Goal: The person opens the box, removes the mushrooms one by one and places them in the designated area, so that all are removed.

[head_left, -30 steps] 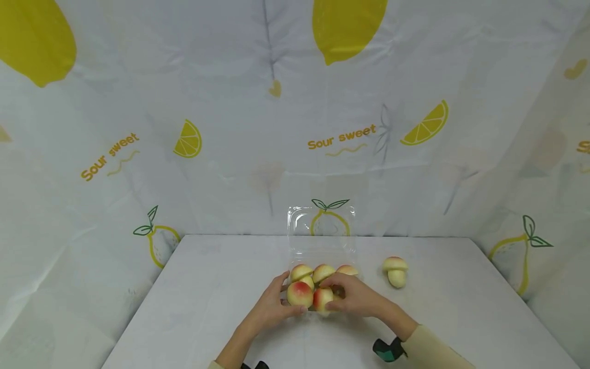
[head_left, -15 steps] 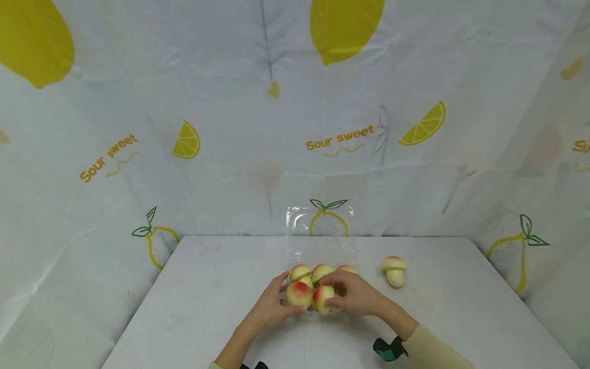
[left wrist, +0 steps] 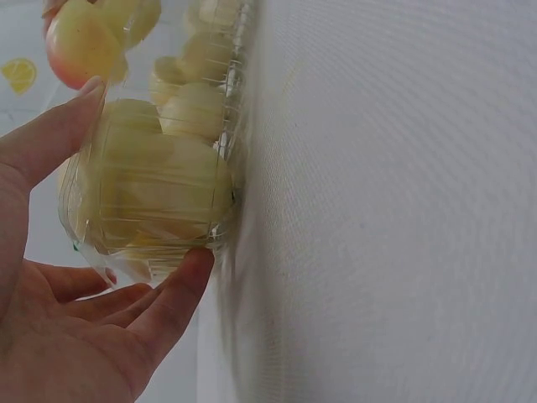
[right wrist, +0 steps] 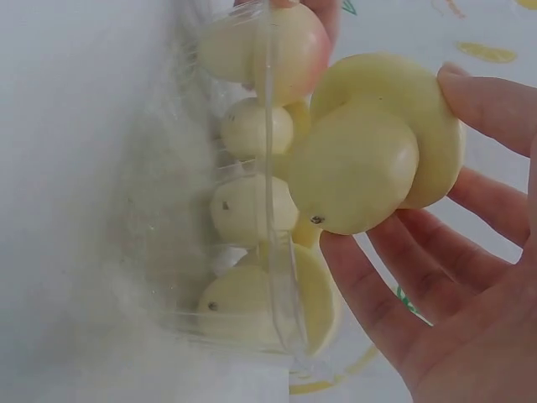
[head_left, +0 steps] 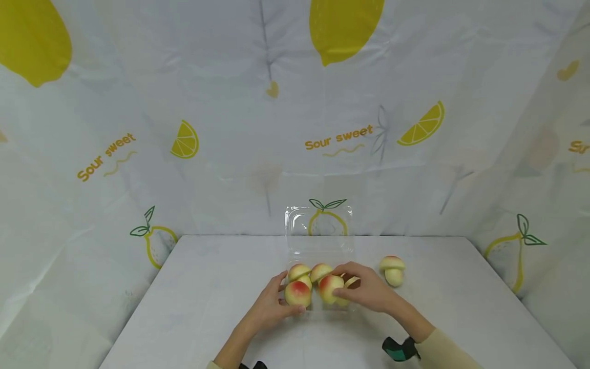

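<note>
A clear plastic clamshell box (head_left: 319,309) sits on the table with its lid (head_left: 318,246) standing up at the back. My left hand (head_left: 272,304) grips the box's left end, thumb at the front and fingers round the side, as the left wrist view shows. Inside it are several toy mushrooms with red-tinted yellow caps, one of them a front-left mushroom (head_left: 298,294) beside that hand. My right hand (head_left: 369,288) holds another mushroom (right wrist: 361,151) by its cap, tilted, above the right part of the box. In the right wrist view its pale stem faces the camera.
Outside the box, a single mushroom (head_left: 393,270) lies on the white table (head_left: 221,277) to the right. A lemon-print curtain (head_left: 239,169) hangs right behind the table's back edge.
My right hand has raised its mushroom from the front row of the box and shifted it slightly to the right. The left hand keeps its hold on the box.
</note>
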Demonstrator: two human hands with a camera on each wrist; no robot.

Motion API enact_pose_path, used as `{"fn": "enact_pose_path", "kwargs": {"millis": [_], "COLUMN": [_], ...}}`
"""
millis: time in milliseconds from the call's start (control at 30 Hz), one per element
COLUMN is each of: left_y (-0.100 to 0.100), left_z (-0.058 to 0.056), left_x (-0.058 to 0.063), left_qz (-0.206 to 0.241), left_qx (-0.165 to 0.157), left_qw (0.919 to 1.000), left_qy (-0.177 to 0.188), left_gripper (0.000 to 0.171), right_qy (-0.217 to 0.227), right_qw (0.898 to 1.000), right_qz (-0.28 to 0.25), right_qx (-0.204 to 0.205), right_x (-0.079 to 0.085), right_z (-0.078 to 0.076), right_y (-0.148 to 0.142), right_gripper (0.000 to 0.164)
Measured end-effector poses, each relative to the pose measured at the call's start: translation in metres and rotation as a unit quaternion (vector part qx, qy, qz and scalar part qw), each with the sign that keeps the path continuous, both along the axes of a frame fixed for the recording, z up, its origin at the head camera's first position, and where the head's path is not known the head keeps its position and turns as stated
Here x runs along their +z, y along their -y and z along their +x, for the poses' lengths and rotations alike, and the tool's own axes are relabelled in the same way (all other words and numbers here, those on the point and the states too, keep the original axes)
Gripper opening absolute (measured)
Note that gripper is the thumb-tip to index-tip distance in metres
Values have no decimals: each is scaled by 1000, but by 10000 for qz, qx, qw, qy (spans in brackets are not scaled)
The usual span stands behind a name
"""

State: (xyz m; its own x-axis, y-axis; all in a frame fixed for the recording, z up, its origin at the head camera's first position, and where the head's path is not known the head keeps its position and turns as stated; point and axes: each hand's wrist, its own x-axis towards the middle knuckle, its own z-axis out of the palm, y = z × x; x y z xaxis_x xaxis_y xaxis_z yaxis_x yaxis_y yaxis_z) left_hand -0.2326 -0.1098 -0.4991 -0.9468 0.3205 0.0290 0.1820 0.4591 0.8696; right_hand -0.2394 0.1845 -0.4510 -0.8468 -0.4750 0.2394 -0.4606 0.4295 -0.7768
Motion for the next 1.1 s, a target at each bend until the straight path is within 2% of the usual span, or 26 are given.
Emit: {"fn": "enact_pose_path", "kwargs": {"millis": [200, 467, 1100], "left_y": [1, 2, 1], "left_z": [0, -1, 0], "left_x": [0, 0, 1], "left_qz": [-35, -24, -67], "left_qx": [9, -5, 10], "left_qw": [10000, 10000, 10000], "left_qy": [-22, -46, -42], "left_gripper": [104, 104, 103], "right_qy": [129, -19, -626], "right_qw": [9993, 9975, 9878], "right_qz": [-304, -625, -614], "right_qx": [-153, -334, -1287], "right_x": [6, 16, 21], "right_z": [4, 10, 23], "right_y": [-8, -22, -72], "right_gripper": [39, 33, 32]}}
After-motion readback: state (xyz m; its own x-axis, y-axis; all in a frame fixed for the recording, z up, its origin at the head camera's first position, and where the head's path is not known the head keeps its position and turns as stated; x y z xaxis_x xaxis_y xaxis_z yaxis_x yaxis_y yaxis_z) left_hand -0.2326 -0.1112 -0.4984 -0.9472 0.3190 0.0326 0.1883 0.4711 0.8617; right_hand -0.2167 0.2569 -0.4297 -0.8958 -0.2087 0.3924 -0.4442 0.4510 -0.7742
